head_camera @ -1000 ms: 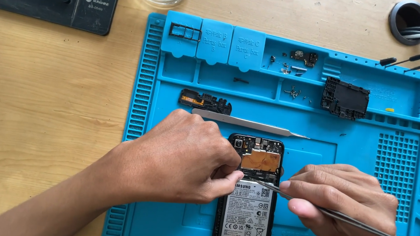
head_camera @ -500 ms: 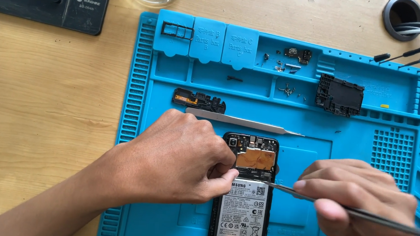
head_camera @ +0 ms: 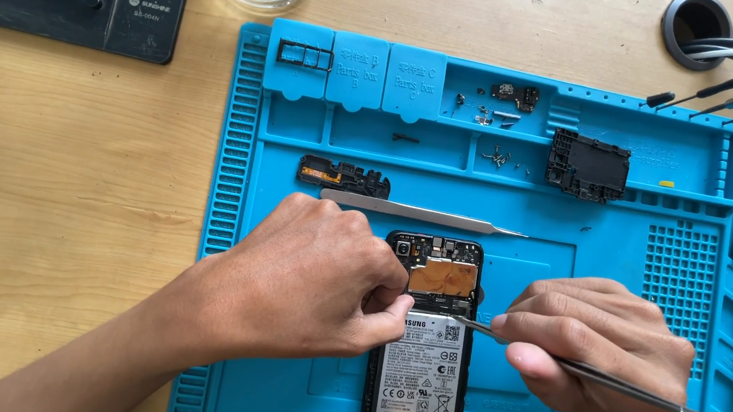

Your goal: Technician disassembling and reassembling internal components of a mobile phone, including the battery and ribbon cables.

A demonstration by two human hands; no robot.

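The left hand (head_camera: 309,288) presses its fingers on the opened phone (head_camera: 424,348), while the right hand (head_camera: 597,347) pinches a thin metal tool (head_camera: 629,390) touching the phone's edge.

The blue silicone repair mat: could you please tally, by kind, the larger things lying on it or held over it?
Opened black smartphone with its back cover off: 1
Slim silver metal tweezers, one lying, one held in the right hand: 2
Loose black plastic phone parts, one square, one long: 2
Total: 5
The left hand steadies the phone.
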